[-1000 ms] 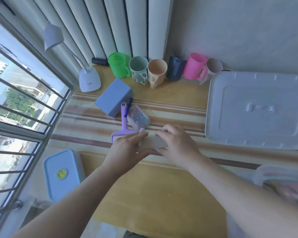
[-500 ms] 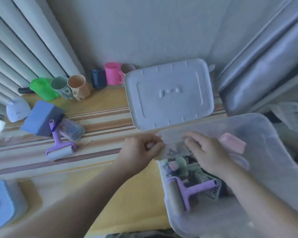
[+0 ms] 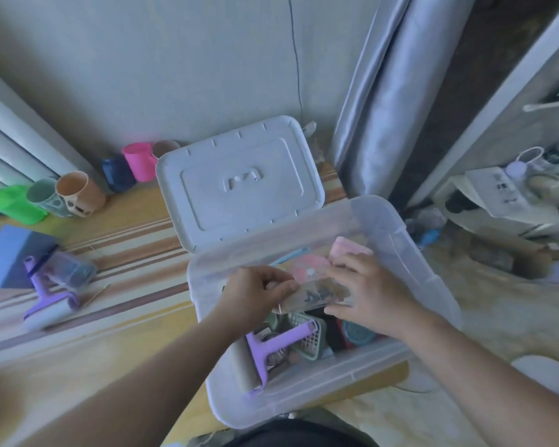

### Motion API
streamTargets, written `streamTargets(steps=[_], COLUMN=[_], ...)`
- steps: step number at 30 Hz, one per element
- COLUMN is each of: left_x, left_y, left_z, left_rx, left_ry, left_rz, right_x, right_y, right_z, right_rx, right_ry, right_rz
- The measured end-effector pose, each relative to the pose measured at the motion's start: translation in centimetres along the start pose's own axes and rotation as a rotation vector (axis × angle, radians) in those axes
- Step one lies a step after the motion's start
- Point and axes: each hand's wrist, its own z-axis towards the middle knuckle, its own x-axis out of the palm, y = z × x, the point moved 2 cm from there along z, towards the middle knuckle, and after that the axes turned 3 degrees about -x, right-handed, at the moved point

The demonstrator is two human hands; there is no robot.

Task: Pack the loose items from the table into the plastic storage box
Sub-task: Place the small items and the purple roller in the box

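Both hands hold a small clear case (image 3: 317, 296) over the open storage box (image 3: 410, 253). Left hand (image 3: 259, 295) fingers pinch its left end. Right hand (image 3: 371, 295) fingers curl round its right end.

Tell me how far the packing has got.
Done: a purple lint roller, a green mesh basket and pink items already lie in the clear plastic storage box. In hand: the left hand and right hand hold a small clear packet over the box. Left: a second purple roller, blue block, clear case and the mugs.
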Motion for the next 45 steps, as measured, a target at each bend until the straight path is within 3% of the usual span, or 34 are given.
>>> streamTargets(steps=[5,7,10,13,21,25,29,32,34,37,45], left_x=[1.4,1.4,1.4,1.6,3.8,4.6,5.0,5.4,6.0,6.9,7.9], left_y=[0.5,0.9,2.1,2.4,2.6,2.4,2.4,2.1,1.9,1.8,2.4], left_z=[-0.1,-0.5,-0.5,-0.6,-0.6,-0.1,-0.1,-0.1,-0.3,-0.7,-1.5], left_rx=[-0.049,-0.029,-0.082,-0.092,0.015,0.037,-0.001,-0.011,-0.028,-0.066,-0.001], left_ry=[0.04,0.033,0.04,0.081,0.133,0.132,0.157,0.184,0.226,0.235,0.242], left_rz=[0.001,0.142,0.226,0.287,0.392,0.46,0.486,0.485,0.412,0.222,0.244], right_x=[1.1,1.7,3.2,3.6,1.8,4.2,4.7,3.5,2.7,2.0,1.4], right_y=[-0.8,-0.9,-1.4,-2.2,-3.5,-2.9,-4.2,-4.1,-2.9,-0.4,-2.4], right_z=[-0.2,0.0,-0.7,-1.2,-1.9,-2.2,-2.7,-2.6,-2.2,-1.4,-2.3], right_rx=[-0.059,-0.024,0.059,0.164,0.294,0.277,0.402,0.399,0.4,0.365,0.383], right_ry=[0.059,0.241,0.639,0.798,0.746,0.72,0.72,0.536,0.437,0.508,0.599], right_rz=[-0.039,-0.067,-0.139,-0.211,-0.378,-0.245,-0.023,0.039,0.223,0.485,0.285])
